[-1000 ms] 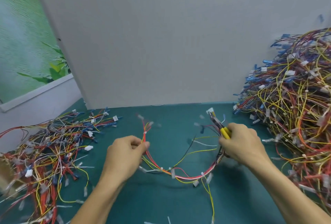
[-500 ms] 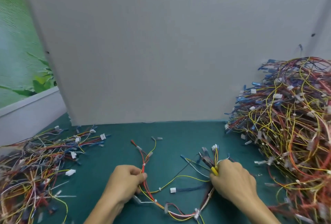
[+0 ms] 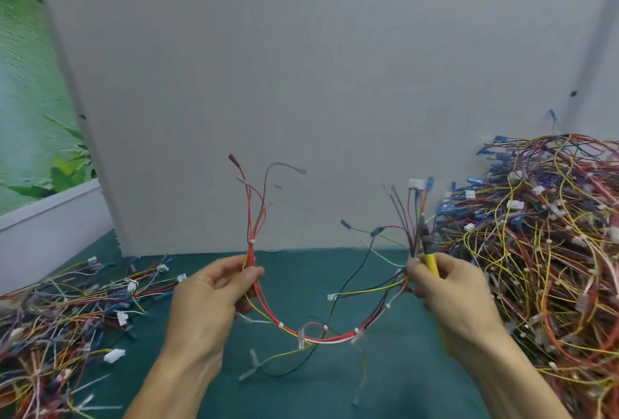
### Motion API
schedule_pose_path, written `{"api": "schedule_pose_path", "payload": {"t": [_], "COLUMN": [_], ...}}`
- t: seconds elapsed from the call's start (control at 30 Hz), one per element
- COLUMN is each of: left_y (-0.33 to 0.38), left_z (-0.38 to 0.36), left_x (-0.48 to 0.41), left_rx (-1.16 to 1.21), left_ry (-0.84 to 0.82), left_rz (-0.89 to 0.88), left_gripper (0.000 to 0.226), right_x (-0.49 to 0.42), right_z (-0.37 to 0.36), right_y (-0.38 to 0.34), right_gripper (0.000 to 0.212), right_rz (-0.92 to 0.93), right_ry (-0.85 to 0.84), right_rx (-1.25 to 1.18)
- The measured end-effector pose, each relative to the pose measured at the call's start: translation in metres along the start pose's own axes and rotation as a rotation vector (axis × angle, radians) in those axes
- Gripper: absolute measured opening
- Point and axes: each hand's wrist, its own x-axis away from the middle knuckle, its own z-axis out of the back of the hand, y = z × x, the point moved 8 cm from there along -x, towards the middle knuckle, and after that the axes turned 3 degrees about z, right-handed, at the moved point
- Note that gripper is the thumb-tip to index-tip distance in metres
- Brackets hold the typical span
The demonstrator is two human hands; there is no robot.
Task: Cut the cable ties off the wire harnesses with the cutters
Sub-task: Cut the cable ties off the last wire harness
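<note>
A wire harness [image 3: 321,338] of red, yellow, white and dark wires hangs in a U between my hands, above the green mat. My left hand [image 3: 214,298] pinches its left branch between thumb and fingers; that branch rises to small terminals. My right hand [image 3: 449,298] grips the right branch together with the yellow-handled cutters [image 3: 430,259], whose dark jaws point up along the wires. Small white cable ties [image 3: 357,331] sit along the bottom of the loop, and one [image 3: 251,242] sits just above my left thumb.
A tall heap of harnesses [image 3: 542,251] fills the right side of the green mat [image 3: 294,288]. A flatter spread of harnesses [image 3: 67,324] lies at the left. A grey upright board [image 3: 301,83] stands right behind the mat.
Both hands have lifted the harness off the mat, so its loop now hangs in the air and its ends point upward. The cutters came up with my right hand.
</note>
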Motion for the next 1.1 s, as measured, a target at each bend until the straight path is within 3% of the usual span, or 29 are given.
{"api": "schedule_pose_path", "payload": {"t": [0.13, 0.37, 0.53, 0.67, 0.73, 0.83, 0.9, 1.0, 1.1], "left_y": [0.008, 0.006, -0.001, -0.016, -0.026, -0.034, -0.039, -0.041, -0.038], "left_z": [-0.001, 0.003, 0.014, 0.022, 0.026, 0.031, 0.033, 0.032, 0.03], "left_x": [-0.004, -0.011, -0.019, -0.026, -0.029, -0.034, -0.035, -0.036, -0.036], "left_rx": [0.071, 0.157, 0.192, 0.13, 0.085, 0.0, -0.023, -0.049, -0.034], "left_ry": [-0.01, 0.02, 0.073, 0.113, 0.136, 0.157, 0.159, 0.151, 0.139], "left_rz": [-0.006, -0.015, -0.006, 0.038, 0.063, 0.06, 0.056, 0.055, 0.052], "left_gripper": [0.029, 0.015, 0.016, 0.014, 0.013, 0.013, 0.012, 0.017, 0.015], "right_x": [-0.005, -0.01, -0.006, 0.01, 0.021, 0.035, 0.048, 0.064, 0.06], "right_z": [-0.002, -0.006, -0.018, -0.042, -0.053, -0.056, -0.067, -0.083, -0.08], "right_y": [0.011, 0.009, 0.003, -0.008, -0.01, -0.031, -0.046, -0.055, -0.053], "right_gripper": [0.018, 0.018, 0.014, 0.009, 0.015, 0.024, 0.02, 0.012, 0.014], "right_rz": [-0.102, -0.161, -0.308, -0.452, -0.416, 0.013, 0.257, 0.401, 0.384], "right_ry": [-0.023, -0.031, -0.04, -0.159, -0.195, -0.159, -0.177, -0.259, -0.236], "right_rx": [-0.195, -0.357, -0.73, -0.991, -0.854, -0.134, 0.171, 0.281, 0.26]}}
